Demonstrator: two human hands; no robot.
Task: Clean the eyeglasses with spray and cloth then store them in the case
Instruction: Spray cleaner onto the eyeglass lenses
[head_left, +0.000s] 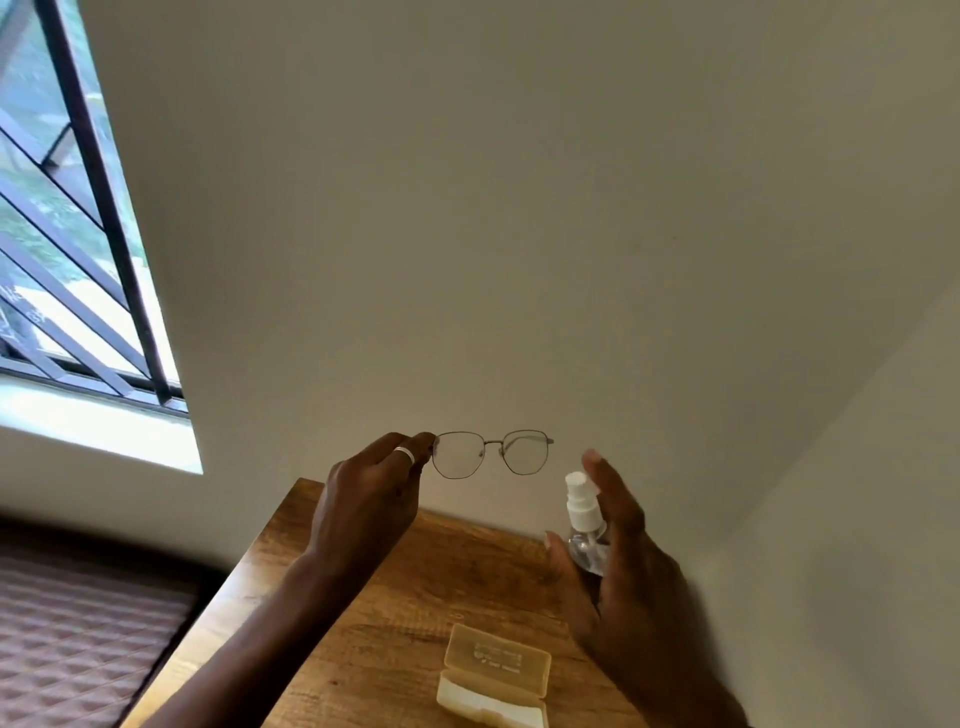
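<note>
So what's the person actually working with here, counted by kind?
Thin metal-framed eyeglasses, held up by the left hand: 1
Clear plastic spray bottle with a white nozzle, in the right hand: 1
Open pale yellow plastic glasses case on the wooden table: 1
Total: 3

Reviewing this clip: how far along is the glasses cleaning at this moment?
Early. Done: the case lies open on the table, glasses out. In hand: the left hand holds the eyeglasses up by one end, and the right hand holds the spray bottle beside them. Left: spraying, wiping, storing. No cloth is visible.
</note>
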